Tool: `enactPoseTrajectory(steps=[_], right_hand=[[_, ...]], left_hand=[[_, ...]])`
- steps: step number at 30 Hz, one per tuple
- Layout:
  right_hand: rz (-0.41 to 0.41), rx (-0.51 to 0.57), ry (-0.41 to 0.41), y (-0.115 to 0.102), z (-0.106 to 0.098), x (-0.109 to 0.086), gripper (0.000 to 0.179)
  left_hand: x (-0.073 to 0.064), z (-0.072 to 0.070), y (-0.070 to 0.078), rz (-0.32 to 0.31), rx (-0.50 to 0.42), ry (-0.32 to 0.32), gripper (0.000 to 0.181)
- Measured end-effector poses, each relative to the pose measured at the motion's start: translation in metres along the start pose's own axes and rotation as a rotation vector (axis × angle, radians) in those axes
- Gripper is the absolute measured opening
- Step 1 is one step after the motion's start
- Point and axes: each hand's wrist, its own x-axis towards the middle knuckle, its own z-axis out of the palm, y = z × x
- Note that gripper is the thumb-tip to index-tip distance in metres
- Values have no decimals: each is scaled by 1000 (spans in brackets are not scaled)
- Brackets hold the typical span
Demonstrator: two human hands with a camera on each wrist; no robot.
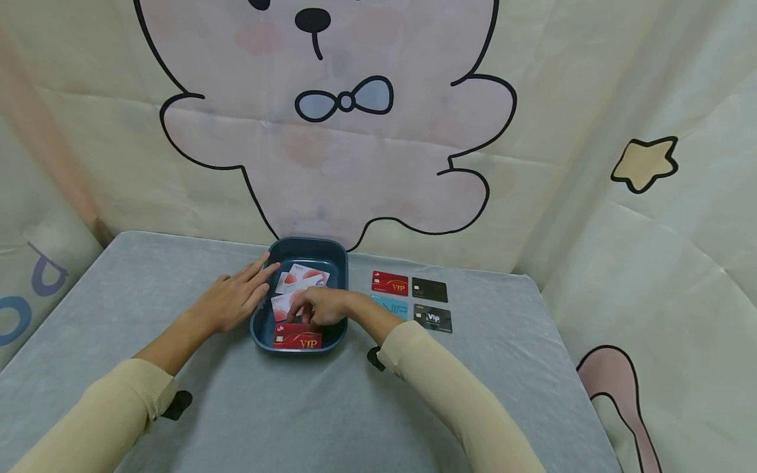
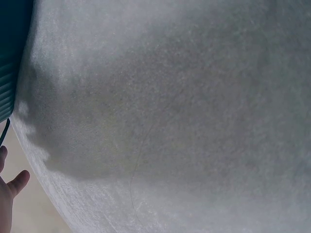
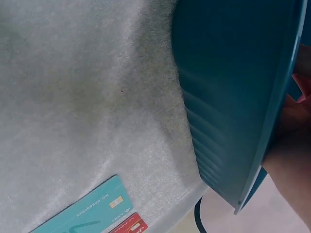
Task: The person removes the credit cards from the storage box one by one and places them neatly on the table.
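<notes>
In the head view a dark blue tray (image 1: 258, 339) stands on the cloth-covered table. My left hand (image 1: 233, 299) rests on its left rim, fingers straight. My right hand (image 1: 322, 307) reaches in over the right side, fingers curled down, and pinches the upper edge of a red VIP card (image 1: 298, 337) at the near end. Some red shows between these fingers in the right wrist view. White cards with pink patterns (image 1: 284, 306) lie overlapping behind it, partly hidden by the hand. In the left wrist view only part of the left hand (image 2: 8, 194) shows.
Right of the tray lie a red VIP card (image 1: 389, 283), a black card (image 1: 430, 290), a light blue card (image 1: 391, 305) partly covered by the right arm, and a dark Vip card (image 1: 433, 318). A printed cloth wall (image 1: 550, 131) rises behind the table.
</notes>
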Motion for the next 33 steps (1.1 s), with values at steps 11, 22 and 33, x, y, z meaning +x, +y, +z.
enactPoseTrajectory(steps=[11,22,33], right_hand=[[-8,-26,1,-4,-1,-8,43],[-110,-103,107,-11,-10,-25,38],[-93,-132,199,-14,-28,-49,34]], left_hand=[[0,0,2,-8,0,-8,55],[0,0,1,-14,8,-5,55],[1,0,0,-20,11,-23,58]])
